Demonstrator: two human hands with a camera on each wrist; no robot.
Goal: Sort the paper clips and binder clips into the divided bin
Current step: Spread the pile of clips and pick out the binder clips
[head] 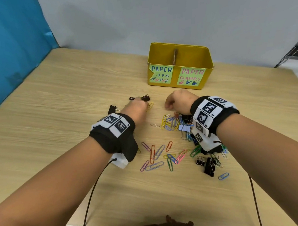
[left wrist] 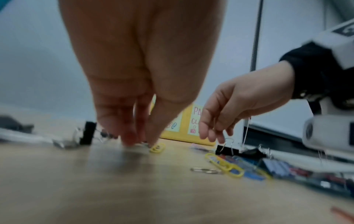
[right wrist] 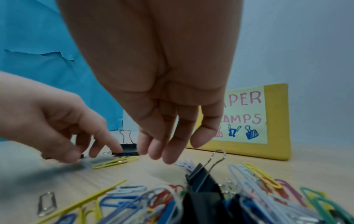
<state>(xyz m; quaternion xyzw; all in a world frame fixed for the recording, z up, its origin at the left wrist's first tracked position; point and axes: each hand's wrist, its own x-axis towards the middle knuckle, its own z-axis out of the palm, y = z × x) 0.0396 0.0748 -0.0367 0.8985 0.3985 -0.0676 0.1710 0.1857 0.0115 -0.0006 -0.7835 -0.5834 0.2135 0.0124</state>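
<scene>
The yellow divided bin (head: pixel 180 82) stands at the back of the table, labelled for paper clips on the left and paper clamps on the right. My left hand (head: pixel 140 102) reaches down among several black binder clips. Its index fingertip touches one black binder clip (right wrist: pixel 127 149) beside a yellow paper clip (right wrist: pixel 114 162), with the thumb apart from it. My right hand (head: pixel 169 106) hovers over the mixed pile (head: pixel 177 123) of coloured paper clips and binder clips. Its fingers (right wrist: pixel 170 153) hang loosely curled and hold nothing.
More paper clips (head: pixel 158 156) lie scattered in front of me, and black binder clips (head: pixel 206 163) lie at the front right. Another black binder clip (head: pixel 112 109) sits left of my left hand. A blue sheet (head: pixel 6 52) covers the left wall.
</scene>
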